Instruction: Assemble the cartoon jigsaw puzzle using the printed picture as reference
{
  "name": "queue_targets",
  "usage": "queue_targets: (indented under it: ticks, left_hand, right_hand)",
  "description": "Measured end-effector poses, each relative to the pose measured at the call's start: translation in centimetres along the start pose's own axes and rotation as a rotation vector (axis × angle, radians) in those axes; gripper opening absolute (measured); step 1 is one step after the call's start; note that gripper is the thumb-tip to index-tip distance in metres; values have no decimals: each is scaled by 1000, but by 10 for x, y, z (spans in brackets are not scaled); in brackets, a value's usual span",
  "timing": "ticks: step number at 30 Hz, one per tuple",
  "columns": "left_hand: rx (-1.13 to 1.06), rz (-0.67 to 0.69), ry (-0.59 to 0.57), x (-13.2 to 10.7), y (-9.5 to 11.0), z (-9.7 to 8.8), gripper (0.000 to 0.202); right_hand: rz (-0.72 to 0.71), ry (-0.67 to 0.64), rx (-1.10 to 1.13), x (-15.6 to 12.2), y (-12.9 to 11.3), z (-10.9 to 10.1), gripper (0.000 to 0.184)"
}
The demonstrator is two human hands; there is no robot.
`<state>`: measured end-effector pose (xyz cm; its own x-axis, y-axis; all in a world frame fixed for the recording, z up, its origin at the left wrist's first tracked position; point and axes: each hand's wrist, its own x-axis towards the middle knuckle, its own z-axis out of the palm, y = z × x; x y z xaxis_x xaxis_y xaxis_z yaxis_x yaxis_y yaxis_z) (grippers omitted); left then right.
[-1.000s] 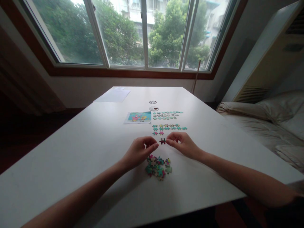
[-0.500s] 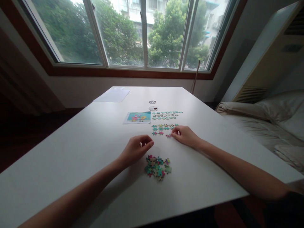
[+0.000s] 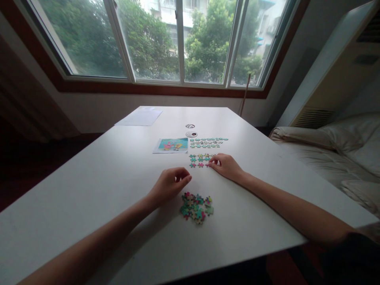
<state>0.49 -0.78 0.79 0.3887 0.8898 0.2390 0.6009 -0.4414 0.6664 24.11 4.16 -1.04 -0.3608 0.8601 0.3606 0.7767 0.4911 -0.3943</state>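
the head view looks forward and down across the nearby table (image 3: pixel 127 162) to the window (image 3: pixel 157 43) beyond.

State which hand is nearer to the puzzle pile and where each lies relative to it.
Left. The left hand is just beyond the pile and to its left; the right hand is farther off, beyond and to its right, at the rows.

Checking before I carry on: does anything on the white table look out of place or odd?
Nothing stands out. Small multicoloured jigsaw pieces lie in tidy rows, partly hidden by the bare right hand; a compact multicoloured heap of pieces lies nearer.
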Motion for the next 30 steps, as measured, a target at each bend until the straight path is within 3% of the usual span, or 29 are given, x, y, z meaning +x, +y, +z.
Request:
queue_targets:
  ticks: [8, 13, 17, 22, 30]
  left_hand:
    - [-4, 5, -2, -1, 3, -1, 23]
    - [-2, 16, -6, -2, 6, -2, 22]
    - [5, 29, 0, -2, 6, -3, 21]
    - [6, 38, -11, -3, 6, -4, 19]
    - [-43, 147, -139, -9, 22, -1, 17]
  right_hand:
    - [-30, 23, 101, -3, -6, -6, 16]
    - [-306, -321, 307, -24, -26, -24, 21]
    - [-370, -525, 378, -35, -39, -31, 25]
    - [-337, -547, 438, -33, -40, -31, 17]
    - [-106, -461, 622, -32, -48, -28, 17]
